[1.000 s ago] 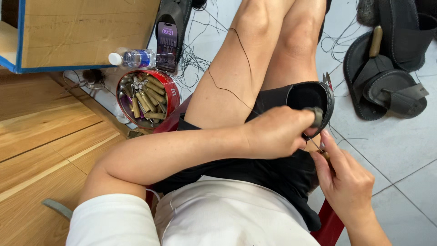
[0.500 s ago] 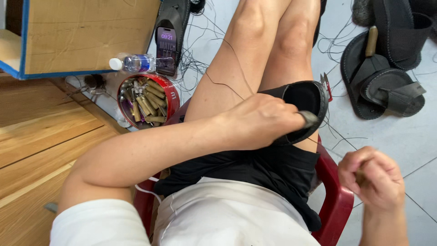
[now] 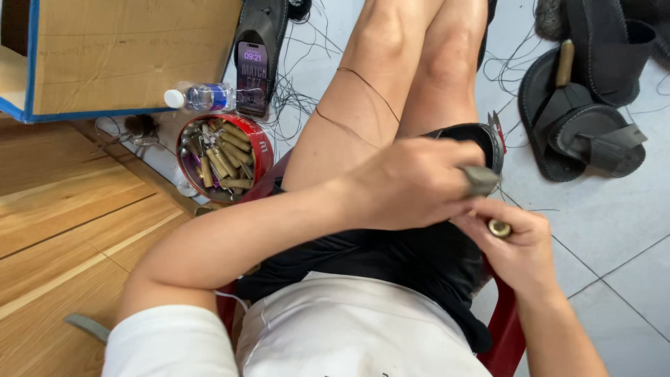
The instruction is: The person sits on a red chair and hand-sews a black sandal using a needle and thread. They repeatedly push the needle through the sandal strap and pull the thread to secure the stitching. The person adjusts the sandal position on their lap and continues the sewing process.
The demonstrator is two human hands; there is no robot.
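On a red chair w/ a black leather piece (image 3: 481,143) across the lap, left hand (image 3: 412,183) grips a gray tool (image 3: 480,179) while right hand (image 3: 516,244) pinches a brass-capped tool (image 3: 498,227) just beside it. Stitching appears mid-pass; next pull likely needs steady tension on the thread.

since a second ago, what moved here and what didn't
The right hand swung out to the person's right, away from the black sandal piece, then came back beside it, gripping a brass-capped tool. The left hand stayed on the piece, pinching a grey tab. The red tin of tools, bottle and phone stayed put.
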